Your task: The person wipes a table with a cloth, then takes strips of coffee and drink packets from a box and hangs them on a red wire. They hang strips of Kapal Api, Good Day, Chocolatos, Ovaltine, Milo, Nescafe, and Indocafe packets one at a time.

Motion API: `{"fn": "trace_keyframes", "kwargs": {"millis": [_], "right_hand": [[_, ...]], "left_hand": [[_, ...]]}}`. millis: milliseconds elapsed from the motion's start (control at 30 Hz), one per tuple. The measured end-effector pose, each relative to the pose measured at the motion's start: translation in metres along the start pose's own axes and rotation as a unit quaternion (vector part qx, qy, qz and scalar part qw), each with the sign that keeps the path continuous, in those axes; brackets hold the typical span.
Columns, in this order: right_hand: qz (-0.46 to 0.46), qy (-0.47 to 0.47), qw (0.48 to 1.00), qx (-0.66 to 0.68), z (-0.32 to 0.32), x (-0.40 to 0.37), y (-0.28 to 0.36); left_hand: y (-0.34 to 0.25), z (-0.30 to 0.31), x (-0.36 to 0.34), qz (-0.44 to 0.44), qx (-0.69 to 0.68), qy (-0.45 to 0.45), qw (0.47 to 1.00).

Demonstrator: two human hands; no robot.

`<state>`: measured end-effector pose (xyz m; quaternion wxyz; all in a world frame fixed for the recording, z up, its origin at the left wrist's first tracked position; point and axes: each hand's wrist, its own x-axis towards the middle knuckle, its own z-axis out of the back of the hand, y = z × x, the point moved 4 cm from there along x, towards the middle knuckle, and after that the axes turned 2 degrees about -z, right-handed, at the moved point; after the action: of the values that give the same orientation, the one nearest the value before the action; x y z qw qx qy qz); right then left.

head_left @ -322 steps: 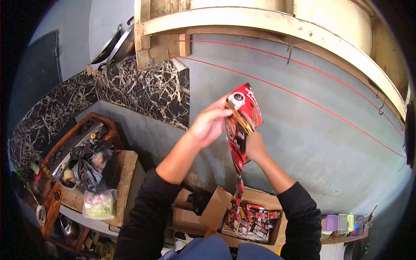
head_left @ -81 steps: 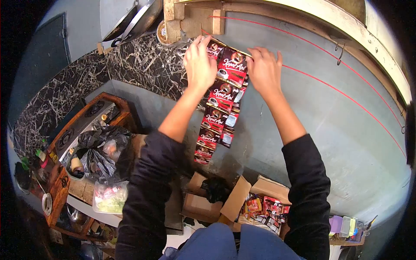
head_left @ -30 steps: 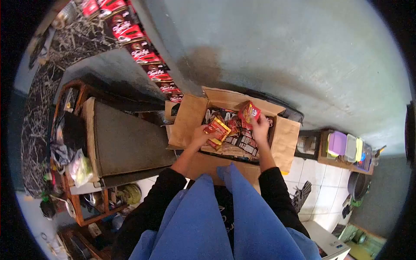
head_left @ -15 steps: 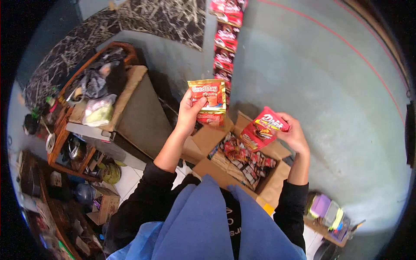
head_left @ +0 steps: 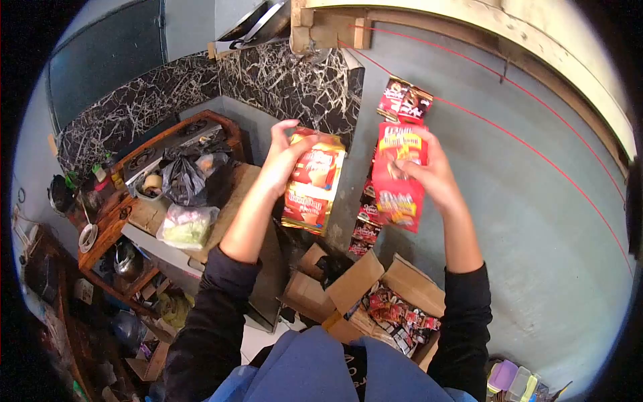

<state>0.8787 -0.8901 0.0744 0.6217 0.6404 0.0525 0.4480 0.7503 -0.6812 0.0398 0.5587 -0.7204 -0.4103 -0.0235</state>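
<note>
The orange sachet strip (head_left: 313, 181) and the red sachet strip (head_left: 398, 179) are glossy printed film, the orange one edged in shiny gold foil. The cardboard box (head_left: 356, 287) is matt brown paperboard. The wall (head_left: 536, 221) is matt grey paint; the panel (head_left: 288, 87) looks like polished black stone veined white. The beam (head_left: 469, 23) is bare, rough wood. The black bag (head_left: 181, 181) is crinkled shiny plastic.

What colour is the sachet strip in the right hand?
Red with pale lettering, best seen in the head view: the sachet strip held by the right hand.
</note>
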Motion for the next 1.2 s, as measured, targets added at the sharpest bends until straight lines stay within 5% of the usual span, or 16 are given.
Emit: {"fn": "trace_keyframes", "kwargs": {"millis": [100, 167, 300, 400, 433, 567, 633, 700, 867, 933, 967, 1067, 1200], "right_hand": [[0.032, 0.068, 0.996, -0.046, -0.008, 0.050, 0.021], [0.161, 0.052, 0.982, -0.082, -0.023, 0.079, 0.046], [0.197, -0.034, 0.976, -0.081, -0.024, 0.151, 0.067], [0.136, -0.134, 0.974, -0.120, -0.013, 0.209, 0.058], [0.093, -0.161, 0.982, -0.042, -0.010, 0.228, 0.048], [0.013, -0.225, 0.970, 0.092, -0.012, 0.247, 0.031], [0.025, -0.238, 0.970, 0.044, -0.024, 0.240, 0.040], [0.014, -0.172, 0.983, 0.068, -0.045, 0.223, 0.046], [0.012, -0.045, 0.994, -0.103, -0.070, 0.228, 0.038], [0.095, -0.137, 0.937, -0.307, -0.061, 0.254, 0.034], [0.095, -0.138, 0.937, -0.305, -0.056, 0.265, 0.032], [0.053, -0.228, 0.726, -0.647, -0.061, 0.266, 0.042], [0.165, -0.233, 0.647, -0.707, -0.072, 0.263, 0.047]], "left_hand": [[-0.014, 0.006, 0.038, -0.053, 0.016, 0.142, 0.988], [-0.024, 0.005, 0.067, -0.123, 0.049, 0.151, 0.980], [-0.065, -0.008, 0.117, -0.241, 0.132, 0.197, 0.941], [-0.083, -0.019, 0.163, -0.308, 0.160, 0.203, 0.916], [-0.089, -0.023, 0.170, -0.359, 0.163, 0.207, 0.896], [-0.087, -0.024, 0.200, -0.289, 0.201, 0.222, 0.909], [-0.084, -0.018, 0.210, -0.273, 0.191, 0.229, 0.915], [-0.086, -0.006, 0.210, -0.307, 0.165, 0.224, 0.910], [-0.082, 0.021, 0.196, -0.225, 0.097, 0.252, 0.936], [-0.075, 0.027, 0.196, -0.206, 0.086, 0.276, 0.935], [-0.071, 0.029, 0.195, -0.188, 0.075, 0.298, 0.933], [-0.065, 0.032, 0.188, -0.171, 0.063, 0.312, 0.932], [-0.061, 0.033, 0.181, -0.163, 0.055, 0.330, 0.928]]}}
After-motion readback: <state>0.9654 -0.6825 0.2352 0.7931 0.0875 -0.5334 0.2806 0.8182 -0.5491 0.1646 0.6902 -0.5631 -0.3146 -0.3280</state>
